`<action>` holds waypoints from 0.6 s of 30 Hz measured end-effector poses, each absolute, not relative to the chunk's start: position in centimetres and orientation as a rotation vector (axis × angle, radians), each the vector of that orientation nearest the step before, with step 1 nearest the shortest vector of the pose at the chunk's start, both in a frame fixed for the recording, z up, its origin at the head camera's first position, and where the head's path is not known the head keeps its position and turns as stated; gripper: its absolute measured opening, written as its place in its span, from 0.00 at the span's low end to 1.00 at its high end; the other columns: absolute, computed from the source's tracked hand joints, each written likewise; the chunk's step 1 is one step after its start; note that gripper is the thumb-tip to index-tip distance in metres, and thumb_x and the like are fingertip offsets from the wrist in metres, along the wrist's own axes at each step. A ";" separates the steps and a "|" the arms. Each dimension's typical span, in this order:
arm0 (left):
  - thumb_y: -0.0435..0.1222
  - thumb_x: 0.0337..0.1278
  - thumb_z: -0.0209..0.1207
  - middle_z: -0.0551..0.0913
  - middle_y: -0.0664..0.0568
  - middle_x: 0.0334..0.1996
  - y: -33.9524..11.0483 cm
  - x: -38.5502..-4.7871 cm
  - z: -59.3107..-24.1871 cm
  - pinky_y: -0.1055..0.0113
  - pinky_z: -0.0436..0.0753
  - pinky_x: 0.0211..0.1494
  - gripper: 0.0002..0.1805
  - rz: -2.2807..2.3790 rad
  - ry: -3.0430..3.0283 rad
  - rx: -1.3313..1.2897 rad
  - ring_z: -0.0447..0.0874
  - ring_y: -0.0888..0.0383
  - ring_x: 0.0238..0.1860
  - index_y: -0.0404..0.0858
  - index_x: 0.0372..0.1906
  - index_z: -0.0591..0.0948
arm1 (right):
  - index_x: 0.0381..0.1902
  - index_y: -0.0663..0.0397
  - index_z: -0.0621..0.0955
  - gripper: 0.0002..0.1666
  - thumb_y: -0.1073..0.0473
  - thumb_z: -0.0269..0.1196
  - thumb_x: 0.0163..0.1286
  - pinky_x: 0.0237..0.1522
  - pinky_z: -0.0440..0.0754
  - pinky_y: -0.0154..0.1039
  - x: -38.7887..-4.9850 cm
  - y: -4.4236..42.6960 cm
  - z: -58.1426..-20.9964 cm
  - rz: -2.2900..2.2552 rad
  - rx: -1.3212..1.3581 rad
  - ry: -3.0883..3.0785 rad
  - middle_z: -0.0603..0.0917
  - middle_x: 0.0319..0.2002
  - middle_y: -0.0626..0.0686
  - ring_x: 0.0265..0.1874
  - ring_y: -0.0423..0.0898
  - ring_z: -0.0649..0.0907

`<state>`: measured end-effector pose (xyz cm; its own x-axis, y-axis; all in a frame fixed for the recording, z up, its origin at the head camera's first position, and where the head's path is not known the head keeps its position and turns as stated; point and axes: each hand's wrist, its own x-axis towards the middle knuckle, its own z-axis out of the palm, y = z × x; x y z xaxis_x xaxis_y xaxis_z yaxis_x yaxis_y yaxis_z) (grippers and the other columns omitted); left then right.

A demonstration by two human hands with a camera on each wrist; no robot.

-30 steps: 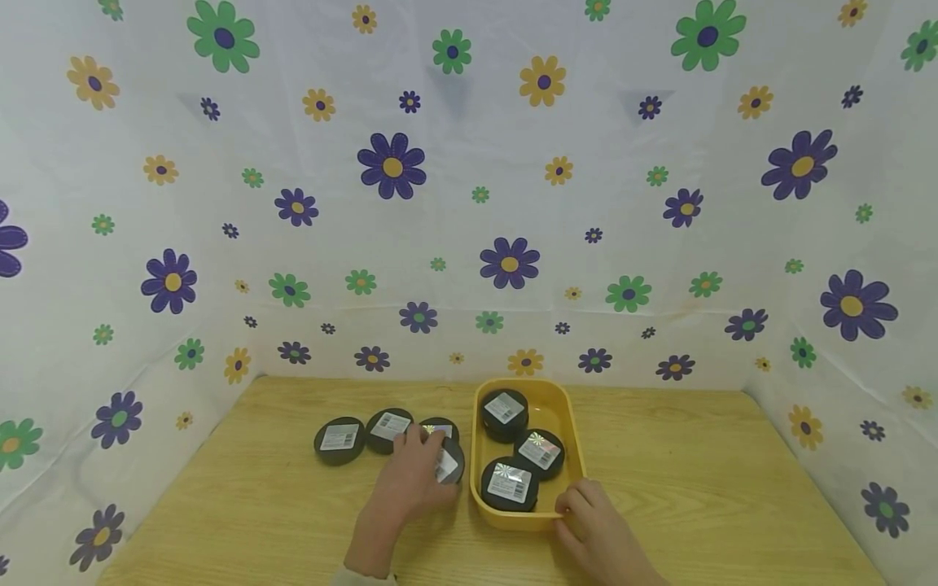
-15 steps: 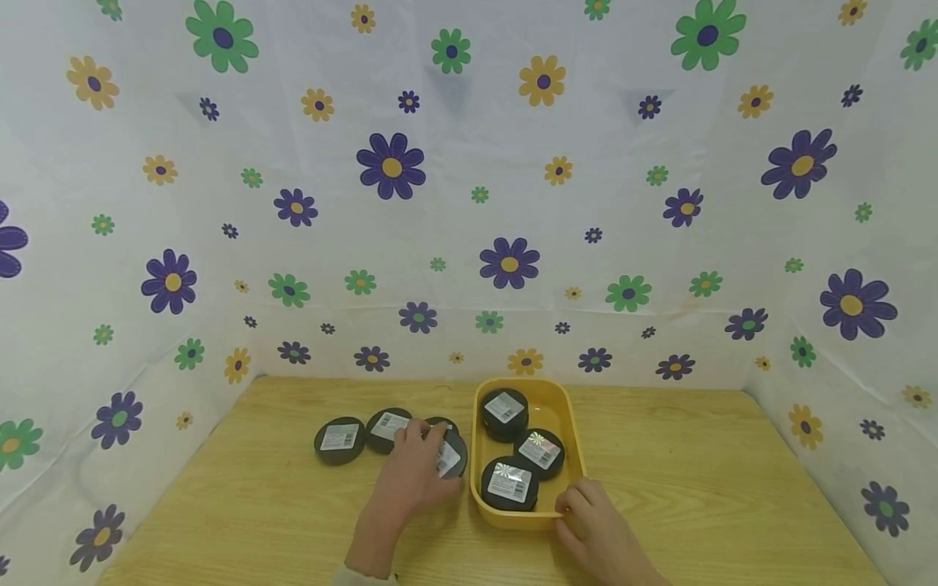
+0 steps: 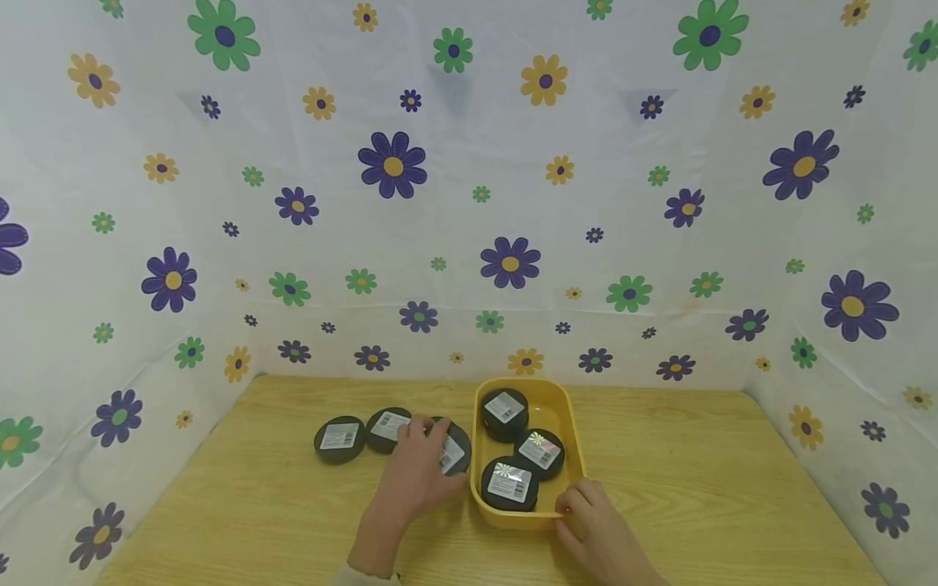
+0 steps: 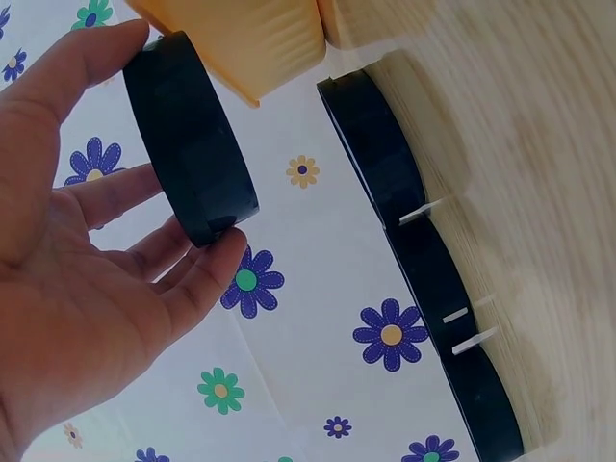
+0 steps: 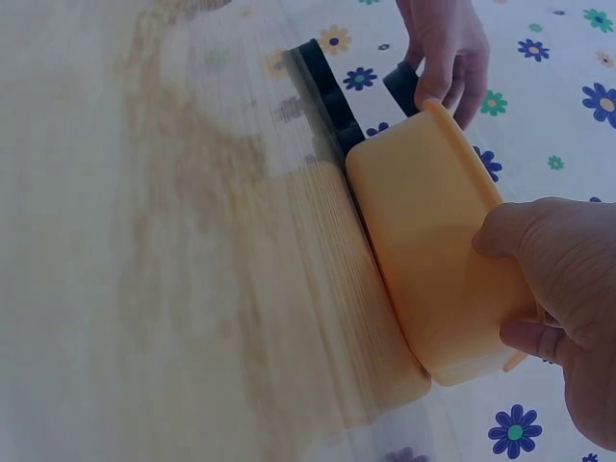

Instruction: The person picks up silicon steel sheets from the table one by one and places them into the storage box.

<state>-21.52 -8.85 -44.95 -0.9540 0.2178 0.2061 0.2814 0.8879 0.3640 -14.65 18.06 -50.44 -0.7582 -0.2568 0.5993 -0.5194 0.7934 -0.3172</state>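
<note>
My left hand (image 3: 416, 472) grips a flat round black container (image 3: 456, 452) with a white label. Thumb and fingers pinch its opposite edges, and the left wrist view shows the held container (image 4: 192, 140) tilted and raised off the table. Below it in the head view, a similar container is almost wholly hidden; two more, a left one (image 3: 339, 440) and a middle one (image 3: 387, 428), lie beside it in a row. With thumb and fingers, my right hand (image 3: 604, 533) holds the near right corner of a yellow plastic bin (image 3: 569, 488). The right wrist view shows that grip on the bin's rim (image 5: 462, 144).
Inside the bin are more black containers: a back one (image 3: 506, 413), a middle one (image 3: 539, 452) and a front one (image 3: 510, 483). The back one looks stacked. A wooden table (image 3: 696, 472) extends to either side, with a flowered cloth (image 3: 623, 187) standing behind it.
My left hand has shifted slightly right with the black container, closer to the bin's left wall. The container beneath is now more covered. My right hand and the bin have stayed in place.
</note>
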 end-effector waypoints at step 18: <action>0.50 0.43 0.70 0.70 0.38 0.59 -8.5 -21.2 -44.5 0.52 0.79 0.51 0.43 -0.558 -2.837 -0.391 0.68 0.43 0.55 0.36 0.66 0.72 | 0.31 0.45 0.76 0.19 0.66 0.75 0.47 0.43 0.71 0.26 -15.0 18.3 -50.9 0.619 0.665 -2.328 0.71 0.34 0.38 0.37 0.35 0.72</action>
<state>-21.25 -8.47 -44.54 -0.9395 0.2146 0.2668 0.2997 0.8924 0.3374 -14.98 18.29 -50.90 -0.6728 -0.2979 0.6772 -0.5951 0.7618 -0.2561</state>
